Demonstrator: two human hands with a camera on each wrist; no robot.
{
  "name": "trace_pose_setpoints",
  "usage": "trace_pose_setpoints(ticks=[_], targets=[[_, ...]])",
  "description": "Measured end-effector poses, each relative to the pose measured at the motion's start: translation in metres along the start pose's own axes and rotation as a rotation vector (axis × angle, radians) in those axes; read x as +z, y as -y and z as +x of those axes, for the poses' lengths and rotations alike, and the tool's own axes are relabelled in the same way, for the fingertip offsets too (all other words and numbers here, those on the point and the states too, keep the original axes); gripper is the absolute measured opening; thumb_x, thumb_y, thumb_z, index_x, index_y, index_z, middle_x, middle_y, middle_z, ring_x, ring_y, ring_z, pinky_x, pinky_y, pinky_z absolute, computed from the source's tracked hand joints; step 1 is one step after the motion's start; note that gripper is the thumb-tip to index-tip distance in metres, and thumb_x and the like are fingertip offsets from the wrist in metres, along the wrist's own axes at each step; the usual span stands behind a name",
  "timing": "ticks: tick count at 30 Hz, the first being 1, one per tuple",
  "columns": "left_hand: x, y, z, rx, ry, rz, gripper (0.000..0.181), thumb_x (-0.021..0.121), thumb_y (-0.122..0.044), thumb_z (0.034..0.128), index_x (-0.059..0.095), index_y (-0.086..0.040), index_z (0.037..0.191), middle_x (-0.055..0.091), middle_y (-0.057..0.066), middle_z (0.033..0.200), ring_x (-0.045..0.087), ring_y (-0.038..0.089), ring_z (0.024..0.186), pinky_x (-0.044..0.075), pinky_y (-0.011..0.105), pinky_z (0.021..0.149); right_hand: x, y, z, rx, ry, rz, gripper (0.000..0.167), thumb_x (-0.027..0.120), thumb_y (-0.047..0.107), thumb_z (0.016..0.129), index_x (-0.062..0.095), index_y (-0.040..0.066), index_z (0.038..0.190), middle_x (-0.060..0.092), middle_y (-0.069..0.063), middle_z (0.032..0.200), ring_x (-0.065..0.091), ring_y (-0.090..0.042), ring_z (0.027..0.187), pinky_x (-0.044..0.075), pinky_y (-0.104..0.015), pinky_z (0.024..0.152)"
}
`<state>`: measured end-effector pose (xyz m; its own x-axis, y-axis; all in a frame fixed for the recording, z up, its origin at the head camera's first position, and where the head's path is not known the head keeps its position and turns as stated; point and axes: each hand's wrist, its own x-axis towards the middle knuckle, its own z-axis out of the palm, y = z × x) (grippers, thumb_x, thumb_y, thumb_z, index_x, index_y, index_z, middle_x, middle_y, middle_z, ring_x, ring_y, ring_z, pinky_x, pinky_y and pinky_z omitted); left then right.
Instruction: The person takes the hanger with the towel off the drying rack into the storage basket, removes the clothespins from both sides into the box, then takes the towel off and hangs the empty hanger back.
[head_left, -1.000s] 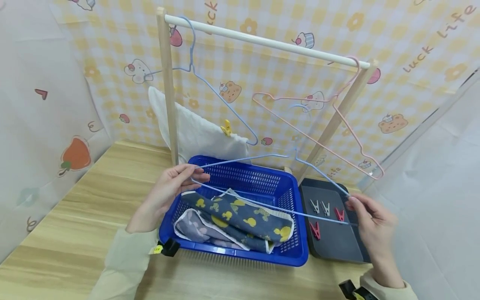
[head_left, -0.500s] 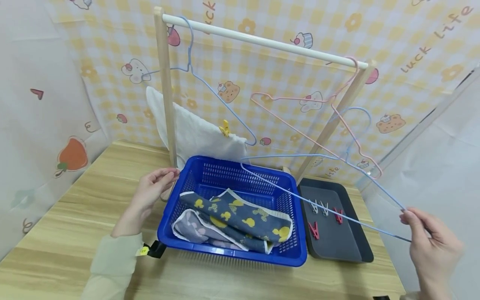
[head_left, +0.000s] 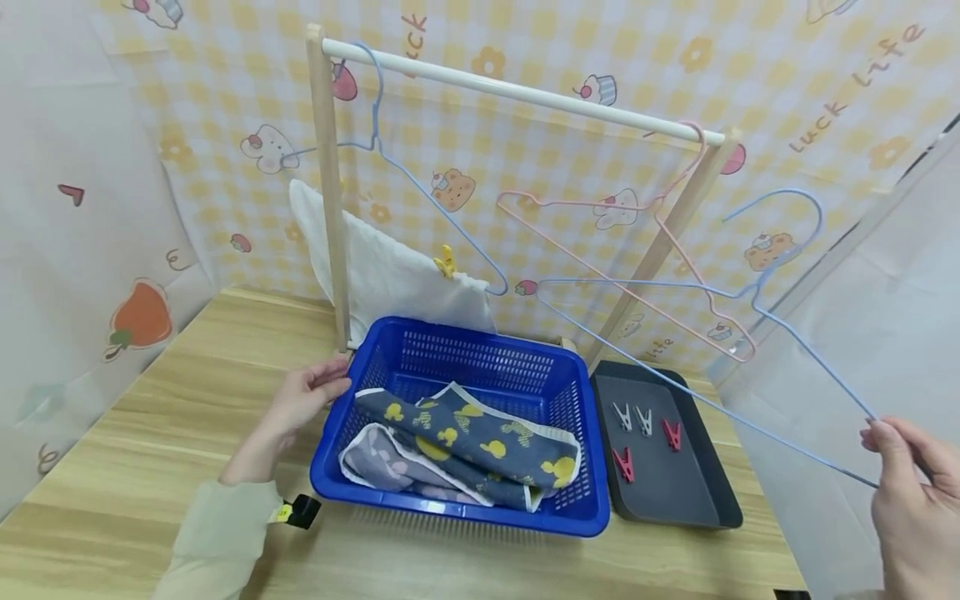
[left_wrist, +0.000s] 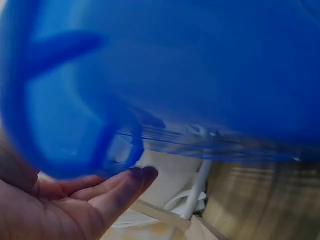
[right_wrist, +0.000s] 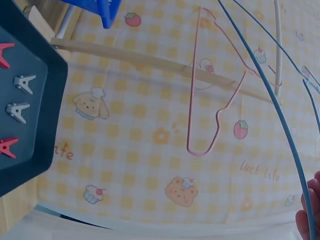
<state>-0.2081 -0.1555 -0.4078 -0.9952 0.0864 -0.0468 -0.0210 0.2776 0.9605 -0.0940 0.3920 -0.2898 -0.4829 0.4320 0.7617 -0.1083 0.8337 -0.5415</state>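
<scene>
A pale printed sheet (head_left: 45, 167) hangs left of the blue basket (head_left: 547, 521), above a wood-grain tabletop (head_left: 150, 400) that extends under it. The left hand (head_left: 300, 400), fingers straight, is at the basket's left rim. Behind the basket, a drying rack (head_left: 525, 93) stands before a yellow-checked backdrop (head_left: 585, 167). Right of the basket lies a grey tray (head_left: 675, 492); farther right, the right hand (head_left: 915, 500) pinches a blue hanger (head_left: 756, 287), raised off the tabletop.
</scene>
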Motion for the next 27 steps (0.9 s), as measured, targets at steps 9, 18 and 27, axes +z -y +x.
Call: trace_pose_setpoints(ticks=[9, 18, 27], targets=[[-0.002, 0.011, -0.005, -0.032, 0.027, 0.032, 0.048, 0.051, -0.002, 0.094, 0.034, 0.015, 0.135, 0.044, 0.034, 0.131, 0.046, 0.043, 0.121, 0.05, 0.027, 0.088, 0.049, 0.037, 0.024, -0.204, -0.081, 0.173, 0.021, 0.062, 0.005, 0.09, 0.067, -0.016, 0.086, 0.057, 0.032, 0.079, 0.053, 0.015, 0.069, 0.043, -0.005, 0.071], [0.003, 0.019, -0.006, -0.046, 0.005, -0.005, 0.047, 0.05, -0.003, 0.0947, 0.035, 0.012, 0.137, 0.038, 0.027, 0.139, 0.037, 0.042, 0.128, 0.038, 0.044, 0.103, 0.109, 0.07, 0.059, -0.179, 0.031, 0.247, 0.019, 0.06, 0.007, 0.091, 0.07, -0.01, 0.089, 0.055, 0.031, 0.074, 0.052, 0.01, 0.064, 0.042, -0.006, 0.063], [0.009, 0.018, -0.003, -0.033, 0.0, -0.038, 0.047, 0.05, -0.005, 0.0954, 0.036, 0.01, 0.138, 0.04, 0.028, 0.137, 0.038, 0.04, 0.128, 0.039, 0.044, 0.102, 0.133, 0.074, 0.045, -0.082, 0.183, 0.149, 0.023, 0.06, 0.016, 0.092, 0.071, -0.004, 0.093, 0.057, 0.026, 0.071, 0.051, 0.011, 0.062, 0.04, -0.004, 0.056]])
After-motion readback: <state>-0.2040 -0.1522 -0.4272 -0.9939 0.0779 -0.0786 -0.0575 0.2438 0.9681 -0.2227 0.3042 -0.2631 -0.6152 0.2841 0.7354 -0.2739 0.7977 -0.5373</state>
